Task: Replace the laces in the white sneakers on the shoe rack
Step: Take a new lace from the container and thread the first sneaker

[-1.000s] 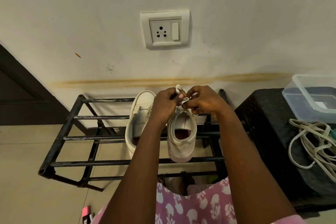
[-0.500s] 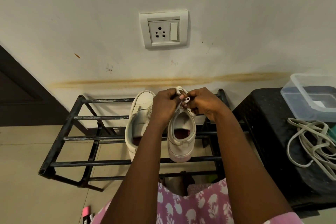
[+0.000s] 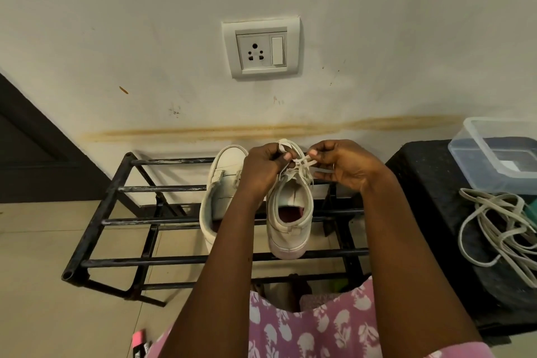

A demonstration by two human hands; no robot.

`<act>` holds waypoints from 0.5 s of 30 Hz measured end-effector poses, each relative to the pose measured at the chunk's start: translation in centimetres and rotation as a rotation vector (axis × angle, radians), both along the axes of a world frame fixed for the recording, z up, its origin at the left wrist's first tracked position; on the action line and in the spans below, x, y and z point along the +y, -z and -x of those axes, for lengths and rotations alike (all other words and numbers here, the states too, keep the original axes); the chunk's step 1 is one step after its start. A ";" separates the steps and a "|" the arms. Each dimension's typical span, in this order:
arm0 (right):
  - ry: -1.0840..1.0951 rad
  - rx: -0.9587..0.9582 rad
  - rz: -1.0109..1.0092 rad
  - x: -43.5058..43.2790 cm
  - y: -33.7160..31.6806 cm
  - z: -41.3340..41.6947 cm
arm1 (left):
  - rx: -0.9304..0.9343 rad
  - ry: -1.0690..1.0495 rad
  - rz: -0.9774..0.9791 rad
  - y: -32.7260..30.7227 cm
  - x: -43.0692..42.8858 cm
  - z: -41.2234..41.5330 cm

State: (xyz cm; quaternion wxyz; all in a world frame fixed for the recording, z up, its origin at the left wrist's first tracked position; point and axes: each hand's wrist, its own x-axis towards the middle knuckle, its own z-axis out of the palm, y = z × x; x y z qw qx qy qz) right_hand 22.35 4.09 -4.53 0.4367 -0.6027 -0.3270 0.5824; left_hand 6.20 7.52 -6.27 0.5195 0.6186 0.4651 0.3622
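Head view: both hands, left hand (image 3: pixel 263 170) and right hand (image 3: pixel 345 167), pinch the white lace (image 3: pixel 302 160) with curled fingers above the right sneaker (image 3: pixel 290 219) standing on the black shoe rack (image 3: pixel 96 222); left sneaker (image 3: pixel 222 183) just beside.

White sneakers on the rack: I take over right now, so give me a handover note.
Left hand and right hand both pinch the lace of the first sneaker.
Both it and the second sneaker stand on the shoe rack; loose laces lie on the black stool.
Done: first sneaker appears threaded, though the hands hide most of the eyelets.
Left: finish tying; second sneaker shows no lace, so probably lace it next.
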 end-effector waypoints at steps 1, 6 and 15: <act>-0.016 0.027 0.004 -0.1 -0.1 -0.2 | -0.002 -0.003 0.002 0.0 0.0 0.0; 0.062 0.269 -0.022 -0.6 -1.0 -0.4 | -0.025 0.028 0.042 -0.1 -0.2 0.0; 0.375 0.540 -0.199 -1.3 -3.6 -1.3 | -0.009 0.008 0.061 0.0 -0.1 0.4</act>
